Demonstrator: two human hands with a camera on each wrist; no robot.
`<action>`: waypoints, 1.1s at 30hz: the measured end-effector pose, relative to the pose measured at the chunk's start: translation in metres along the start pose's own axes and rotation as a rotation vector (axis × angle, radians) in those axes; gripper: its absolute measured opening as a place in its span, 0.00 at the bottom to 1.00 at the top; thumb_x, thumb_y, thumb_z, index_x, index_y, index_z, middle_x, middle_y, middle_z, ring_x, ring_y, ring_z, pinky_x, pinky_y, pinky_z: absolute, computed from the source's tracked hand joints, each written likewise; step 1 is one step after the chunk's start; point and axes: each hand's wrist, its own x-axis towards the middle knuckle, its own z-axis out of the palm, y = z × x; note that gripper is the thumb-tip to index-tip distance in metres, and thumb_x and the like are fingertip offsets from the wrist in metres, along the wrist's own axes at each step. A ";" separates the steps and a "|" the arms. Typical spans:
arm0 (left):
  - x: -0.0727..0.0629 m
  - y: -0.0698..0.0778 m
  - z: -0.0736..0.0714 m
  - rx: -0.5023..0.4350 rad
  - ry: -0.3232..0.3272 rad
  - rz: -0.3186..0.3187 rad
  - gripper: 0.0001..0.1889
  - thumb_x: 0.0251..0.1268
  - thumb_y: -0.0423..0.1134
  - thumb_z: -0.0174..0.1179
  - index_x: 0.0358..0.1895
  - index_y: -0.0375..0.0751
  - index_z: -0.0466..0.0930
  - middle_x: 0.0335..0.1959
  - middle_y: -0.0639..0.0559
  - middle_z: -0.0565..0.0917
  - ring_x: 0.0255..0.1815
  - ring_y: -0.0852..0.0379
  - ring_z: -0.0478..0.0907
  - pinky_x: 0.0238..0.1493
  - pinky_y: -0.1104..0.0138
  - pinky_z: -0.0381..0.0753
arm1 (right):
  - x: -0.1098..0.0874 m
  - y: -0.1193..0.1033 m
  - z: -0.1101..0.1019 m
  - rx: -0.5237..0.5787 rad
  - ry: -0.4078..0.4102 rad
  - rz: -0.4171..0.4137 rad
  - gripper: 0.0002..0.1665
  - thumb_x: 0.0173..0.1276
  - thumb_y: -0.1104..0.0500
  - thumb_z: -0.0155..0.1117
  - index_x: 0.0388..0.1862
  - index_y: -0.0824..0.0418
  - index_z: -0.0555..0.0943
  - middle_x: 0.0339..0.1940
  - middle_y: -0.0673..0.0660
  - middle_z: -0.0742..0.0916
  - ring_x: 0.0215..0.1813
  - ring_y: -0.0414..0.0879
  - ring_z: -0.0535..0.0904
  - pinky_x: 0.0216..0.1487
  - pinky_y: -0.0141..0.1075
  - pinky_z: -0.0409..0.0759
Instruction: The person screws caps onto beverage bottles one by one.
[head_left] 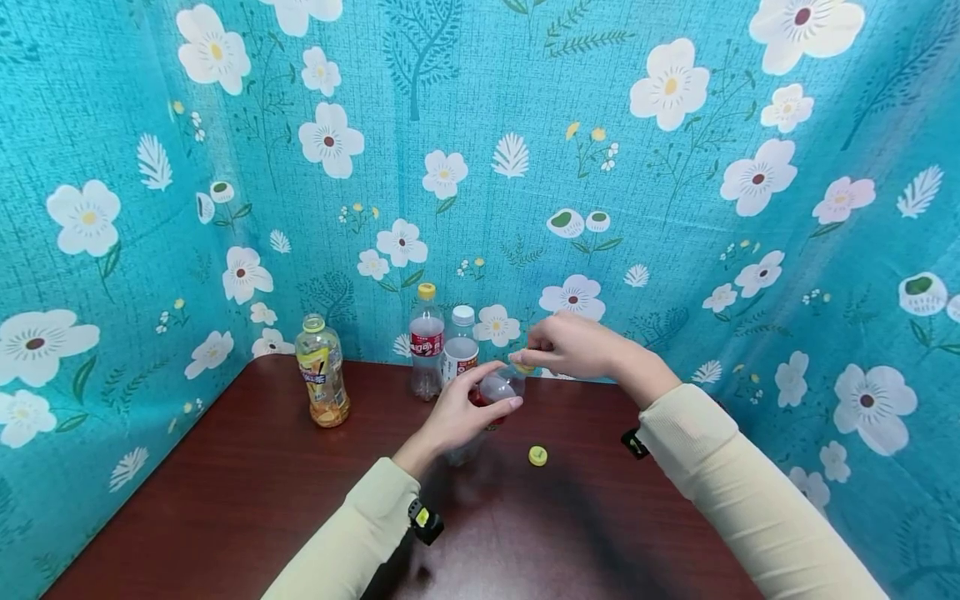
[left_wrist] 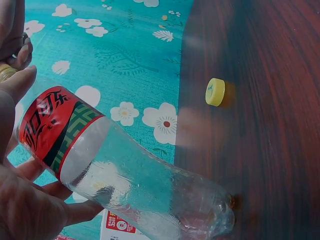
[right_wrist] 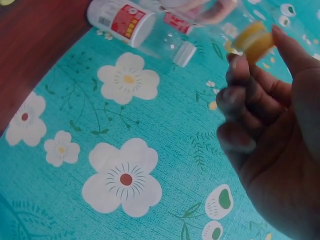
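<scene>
My left hand (head_left: 457,414) grips a clear plastic bottle (left_wrist: 145,170) with a red and green label (left_wrist: 59,125), its fingers wrapped round the upper part. At the bottle's mouth, a yellow cap (right_wrist: 254,42) is pinched between the thumb and fingers of my right hand (head_left: 576,347). The bottle leans in the left wrist view, its base close to the tabletop. Another yellow cap (head_left: 537,456) lies loose on the dark red table (head_left: 480,542), in front of the bottle.
Behind my left hand stand a red-labelled bottle (head_left: 427,343) with a yellow cap and a white-capped bottle (head_left: 461,350). Farther left is an uncapped bottle (head_left: 322,375) with a yellow label and some amber contents. A blue flowered curtain (head_left: 480,108) borders the table's back and sides.
</scene>
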 end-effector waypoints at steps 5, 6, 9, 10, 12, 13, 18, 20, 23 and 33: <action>0.000 0.000 0.000 0.003 -0.003 -0.018 0.32 0.65 0.55 0.70 0.71 0.57 0.74 0.67 0.57 0.77 0.61 0.54 0.76 0.58 0.53 0.81 | -0.003 -0.002 -0.002 -0.004 -0.006 0.055 0.18 0.77 0.44 0.61 0.30 0.51 0.84 0.17 0.45 0.77 0.18 0.41 0.72 0.26 0.37 0.73; 0.000 0.000 0.000 0.003 -0.005 -0.019 0.32 0.65 0.55 0.70 0.71 0.57 0.74 0.67 0.56 0.77 0.61 0.54 0.76 0.58 0.53 0.81 | -0.004 -0.002 -0.003 0.016 -0.025 0.062 0.14 0.76 0.44 0.63 0.39 0.51 0.86 0.22 0.45 0.81 0.21 0.41 0.76 0.29 0.38 0.76; 0.000 -0.001 0.000 -0.001 -0.006 -0.021 0.32 0.65 0.56 0.70 0.71 0.57 0.75 0.67 0.56 0.78 0.61 0.54 0.75 0.59 0.53 0.81 | -0.007 0.000 -0.007 0.075 -0.081 0.053 0.21 0.73 0.48 0.68 0.62 0.52 0.81 0.37 0.46 0.85 0.32 0.43 0.83 0.37 0.41 0.81; -0.001 -0.001 -0.001 -0.003 -0.006 -0.016 0.32 0.65 0.56 0.69 0.71 0.56 0.75 0.67 0.56 0.78 0.61 0.53 0.75 0.59 0.52 0.81 | -0.007 0.000 -0.008 0.089 -0.098 0.048 0.23 0.72 0.50 0.69 0.64 0.52 0.80 0.40 0.47 0.85 0.34 0.44 0.83 0.38 0.41 0.82; -0.001 -0.001 -0.001 -0.005 -0.007 -0.010 0.32 0.65 0.56 0.69 0.71 0.56 0.75 0.67 0.55 0.78 0.61 0.53 0.76 0.59 0.51 0.81 | -0.006 0.002 -0.009 0.097 -0.105 0.022 0.21 0.72 0.52 0.69 0.62 0.53 0.81 0.38 0.47 0.85 0.35 0.44 0.83 0.38 0.40 0.81; -0.001 -0.001 -0.001 -0.005 -0.008 -0.009 0.32 0.65 0.56 0.70 0.71 0.56 0.75 0.67 0.55 0.78 0.61 0.53 0.76 0.59 0.52 0.81 | -0.006 0.003 -0.008 0.101 -0.102 0.003 0.18 0.73 0.54 0.69 0.60 0.54 0.82 0.36 0.47 0.85 0.35 0.46 0.83 0.37 0.41 0.81; -0.001 0.000 -0.001 -0.005 -0.015 -0.002 0.32 0.64 0.55 0.70 0.71 0.55 0.75 0.68 0.52 0.77 0.59 0.54 0.76 0.57 0.55 0.81 | -0.003 0.004 -0.005 0.107 -0.061 -0.044 0.07 0.74 0.55 0.66 0.43 0.56 0.86 0.25 0.45 0.85 0.27 0.45 0.81 0.33 0.39 0.80; -0.001 0.000 -0.001 -0.008 -0.019 -0.001 0.32 0.65 0.55 0.70 0.71 0.55 0.74 0.68 0.53 0.77 0.58 0.55 0.76 0.56 0.55 0.81 | -0.002 0.004 -0.003 0.085 -0.043 -0.044 0.12 0.76 0.52 0.65 0.31 0.55 0.84 0.19 0.44 0.81 0.21 0.43 0.77 0.29 0.37 0.77; -0.001 0.001 0.000 -0.008 -0.022 0.000 0.33 0.65 0.55 0.69 0.72 0.55 0.74 0.69 0.54 0.77 0.58 0.54 0.76 0.56 0.55 0.81 | -0.001 0.005 0.000 0.025 -0.024 -0.028 0.27 0.79 0.47 0.60 0.16 0.52 0.76 0.12 0.43 0.72 0.15 0.40 0.68 0.23 0.35 0.69; -0.001 0.000 -0.001 -0.006 -0.011 -0.007 0.32 0.65 0.55 0.69 0.71 0.54 0.74 0.68 0.53 0.77 0.62 0.52 0.75 0.59 0.51 0.80 | -0.006 0.004 -0.009 0.114 -0.096 0.035 0.20 0.75 0.49 0.66 0.61 0.55 0.82 0.33 0.47 0.85 0.30 0.41 0.83 0.36 0.41 0.82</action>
